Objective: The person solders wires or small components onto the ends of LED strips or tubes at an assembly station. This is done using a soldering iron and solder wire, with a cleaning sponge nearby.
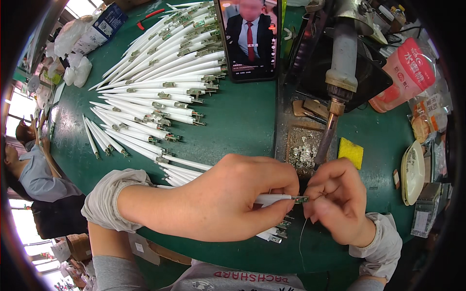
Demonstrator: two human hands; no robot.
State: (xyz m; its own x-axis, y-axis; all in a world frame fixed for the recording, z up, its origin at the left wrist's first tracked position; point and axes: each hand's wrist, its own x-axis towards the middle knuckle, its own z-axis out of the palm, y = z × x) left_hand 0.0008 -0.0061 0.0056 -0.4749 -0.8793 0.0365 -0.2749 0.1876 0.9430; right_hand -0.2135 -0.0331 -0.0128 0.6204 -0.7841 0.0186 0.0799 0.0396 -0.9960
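Observation:
My left hand [218,199] is closed around a white stylus pen [273,198], whose open end with a small green circuit board [301,199] points right. Close beside that end, my right hand [337,199] pinches a thin solder wire [301,247] that trails down toward the table's near edge. Just above my fingers is the dark tip of a soldering iron [336,109], held in a stand from above. Whether the tip touches the board cannot be made out. Many similar white pens [160,72] lie fanned out on the left, and a few more show under my left hand.
A phone [250,39] playing a video stands at the back. Solder crumbs fill a tray [293,140] beneath the iron; a yellow sponge [350,153] lies right of it. A pink pouch [403,75] and a pale dish [413,174] sit farther right. Another person [41,169] is at far left.

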